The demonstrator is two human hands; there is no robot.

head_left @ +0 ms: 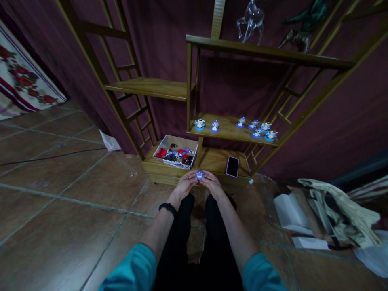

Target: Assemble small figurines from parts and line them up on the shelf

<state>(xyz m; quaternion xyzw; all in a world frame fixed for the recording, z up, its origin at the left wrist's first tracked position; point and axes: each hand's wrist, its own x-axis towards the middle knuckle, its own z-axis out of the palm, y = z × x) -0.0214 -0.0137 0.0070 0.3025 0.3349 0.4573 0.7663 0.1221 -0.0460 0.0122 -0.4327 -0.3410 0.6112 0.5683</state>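
A small purple figurine [199, 175] is held between the fingertips of my left hand [186, 182] and my right hand [212, 184], just in front of the shelf's lowest board. Both hands are closed on its sides. Behind my left hand stands an open cardboard box [166, 141] with red, black, white and purple figurines jumbled inside. On the shelf board [227, 130] above, several small figurines stand upright: a blue-and-white figurine [199, 124] and a purple figurine [214, 126] at the left, a purple figurine [241, 122] in the middle, and a cluster at the right.
A phone [232, 166] lies on the lowest board, right of the box. A clear glass horse [251, 20] and a dark green ornament [306, 26] stand on the top shelf. On the floor at right lie a white box [292, 212] and a beige cloth bag [345, 210].
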